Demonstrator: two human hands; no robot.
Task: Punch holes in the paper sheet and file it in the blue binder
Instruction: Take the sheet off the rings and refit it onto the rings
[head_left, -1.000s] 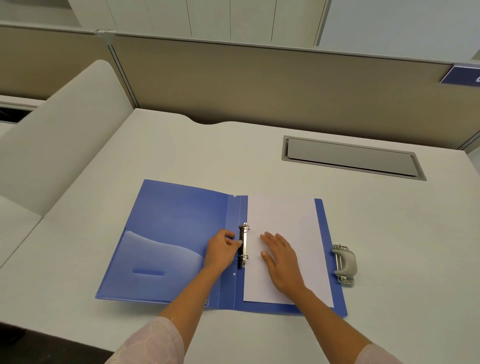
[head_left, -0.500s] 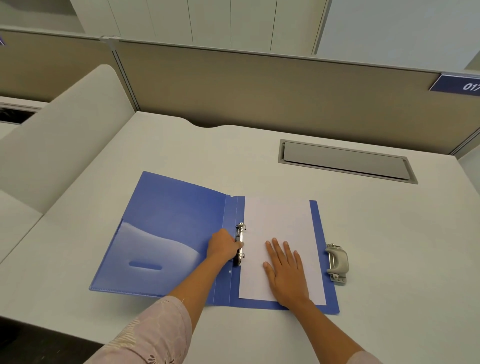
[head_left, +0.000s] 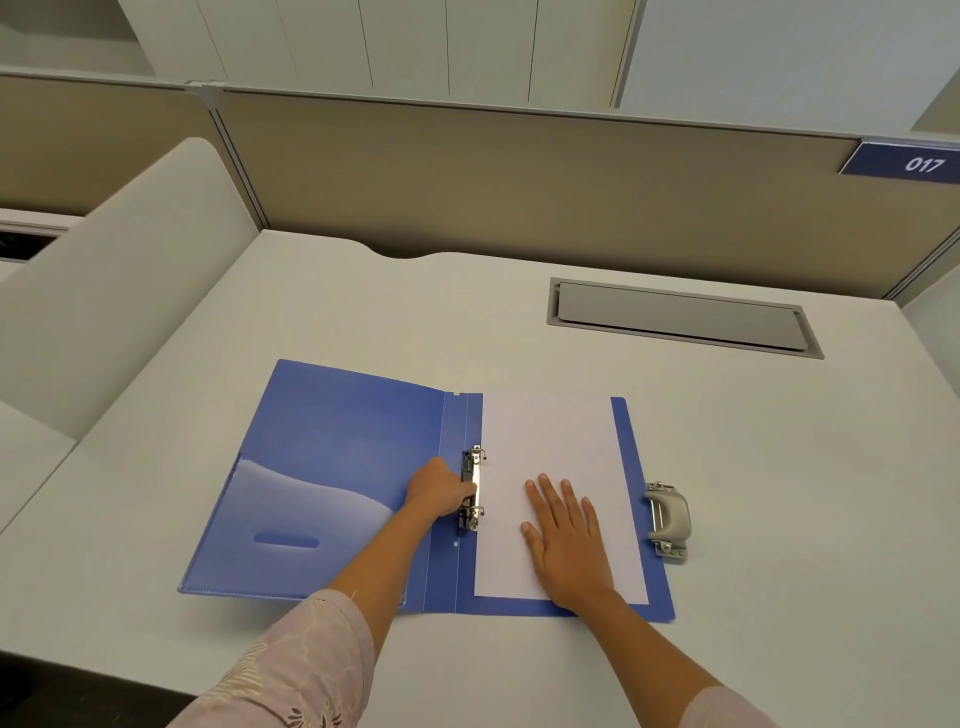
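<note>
White laminate desk (head_left: 363, 312) spreads beneath both hands and runs on to a beige partition (head_left: 519, 171) beyond them. The blue binder (head_left: 337, 441) lies open and flat under both forearms. Its long axis points away from the person, and its spine runs just right of the left hand (head_left: 439, 491). The cover with the translucent pocket spreads out to that hand's left.

The paper sheet (head_left: 550, 431) lies on the other cover under the right hand (head_left: 563, 535). Its long axis is parallel to the spine, and its left edge is at the ring mechanism (head_left: 471, 467). The right hand rests flat on the nearer half of the sheet, fingers straight, slightly spread and pointing away. The left hand, just beside it across the sheet's left edge, has its fingers curled on the middle of the ring mechanism, thumb over the metal bar. It is unclear whether the rings pass through the sheet.

The grey hole punch (head_left: 670, 519) sits on the desk to the right of the right hand, at the binder's outer edge, lengthwise along it.
</note>
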